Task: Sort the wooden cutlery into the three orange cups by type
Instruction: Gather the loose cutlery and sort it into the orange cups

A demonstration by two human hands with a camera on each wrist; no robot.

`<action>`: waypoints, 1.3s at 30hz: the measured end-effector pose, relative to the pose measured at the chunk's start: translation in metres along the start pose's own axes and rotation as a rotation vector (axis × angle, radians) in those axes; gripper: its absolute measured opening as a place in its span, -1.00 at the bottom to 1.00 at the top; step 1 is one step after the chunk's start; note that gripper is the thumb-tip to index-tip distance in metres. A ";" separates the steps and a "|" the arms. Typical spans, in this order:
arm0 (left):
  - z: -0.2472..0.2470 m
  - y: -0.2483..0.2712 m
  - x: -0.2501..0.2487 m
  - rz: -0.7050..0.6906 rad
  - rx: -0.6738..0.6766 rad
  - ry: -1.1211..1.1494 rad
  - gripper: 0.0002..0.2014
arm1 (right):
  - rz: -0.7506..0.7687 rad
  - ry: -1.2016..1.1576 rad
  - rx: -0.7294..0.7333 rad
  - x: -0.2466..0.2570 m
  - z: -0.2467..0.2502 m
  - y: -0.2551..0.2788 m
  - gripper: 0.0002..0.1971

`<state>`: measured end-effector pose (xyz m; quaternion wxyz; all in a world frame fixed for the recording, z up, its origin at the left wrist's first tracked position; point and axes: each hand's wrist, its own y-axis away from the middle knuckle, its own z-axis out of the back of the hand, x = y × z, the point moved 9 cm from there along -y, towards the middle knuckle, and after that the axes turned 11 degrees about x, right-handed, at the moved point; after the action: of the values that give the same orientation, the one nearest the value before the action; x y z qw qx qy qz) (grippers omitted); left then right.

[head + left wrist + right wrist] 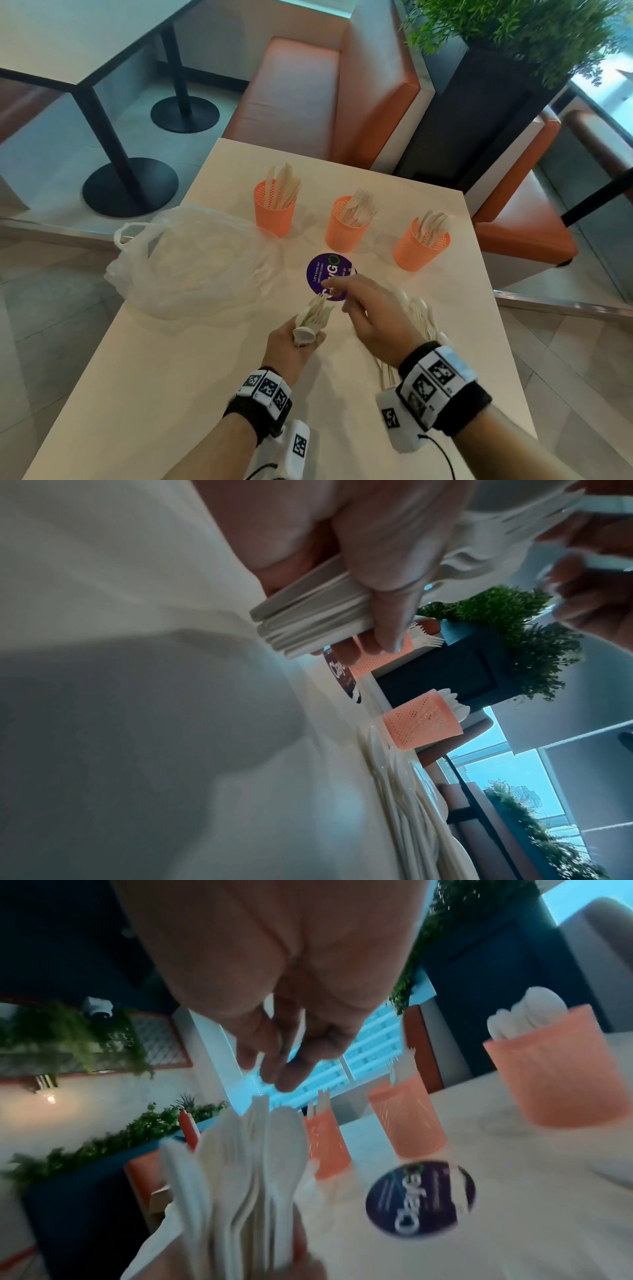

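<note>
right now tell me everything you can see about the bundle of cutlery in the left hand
The bundle of cutlery is a tight stack of pale, flat wooden pieces, seemingly forks with tines fanning out at the far end. The left hand grips it around the handles, thumb across the top in the left wrist view, handle ends flush and facing the person. It is held above the table, tilted toward the purple sticker. The right hand hovers open by the tines; contact is unclear.
</note>
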<state>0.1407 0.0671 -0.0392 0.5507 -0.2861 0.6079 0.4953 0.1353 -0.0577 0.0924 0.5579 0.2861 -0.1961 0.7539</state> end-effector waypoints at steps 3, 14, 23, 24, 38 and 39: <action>-0.002 0.005 -0.006 -0.025 0.049 0.057 -0.81 | 0.089 0.127 0.156 0.017 0.006 -0.009 -0.69; 0.010 0.015 -0.016 -0.129 0.116 -0.084 -0.65 | 0.089 0.204 0.284 0.035 -0.003 -0.018 -0.84; 0.025 0.022 -0.022 -0.165 0.154 -0.415 -0.46 | -0.095 0.104 0.355 0.028 -0.005 -0.033 -0.84; 0.025 0.022 -0.023 -0.165 0.161 -0.446 -0.45 | -0.102 0.095 0.361 0.029 -0.005 -0.034 -0.85; 0.049 0.027 -0.031 -0.174 0.120 -0.490 -0.67 | -0.254 -0.347 0.097 0.010 0.026 -0.032 -0.91; 0.049 0.026 -0.031 -0.175 0.118 -0.504 -0.70 | -0.286 -0.374 0.102 0.006 0.026 -0.032 -0.91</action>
<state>0.1433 0.1149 0.0029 0.7412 -0.1726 0.4523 0.4650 0.1700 -0.0600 0.1152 0.5978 0.4735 -0.2150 0.6102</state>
